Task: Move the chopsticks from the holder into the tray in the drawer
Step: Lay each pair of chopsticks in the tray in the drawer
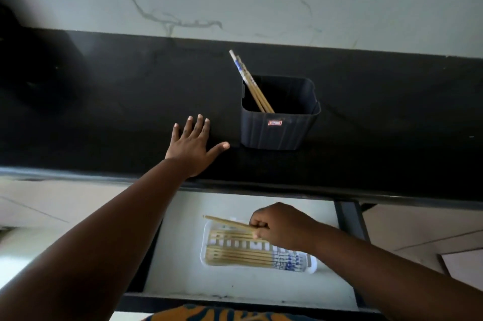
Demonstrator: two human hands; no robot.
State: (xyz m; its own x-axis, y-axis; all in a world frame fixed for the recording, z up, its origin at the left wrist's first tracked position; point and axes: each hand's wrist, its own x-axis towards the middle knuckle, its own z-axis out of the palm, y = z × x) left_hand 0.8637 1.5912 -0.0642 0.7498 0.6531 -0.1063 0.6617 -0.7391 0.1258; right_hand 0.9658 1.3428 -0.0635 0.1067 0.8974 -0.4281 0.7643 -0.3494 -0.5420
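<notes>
Two chopsticks (230, 224), perhaps more, are pinched in your right hand (282, 226) just above the white tray (206, 260) in the drawer (350, 218); lower them parallel to the ones already lying there, then let go. Your left hand (193, 145) rests flat, fingers spread, on the black counter (104, 111) beside the holder (279, 117), where a few remain.

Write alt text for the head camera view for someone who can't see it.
A person's right hand lowers a few chopsticks over a white tray of chopsticks in an open drawer. The left hand rests flat on the dark counter, beside a black holder with chopsticks still inside.
</notes>
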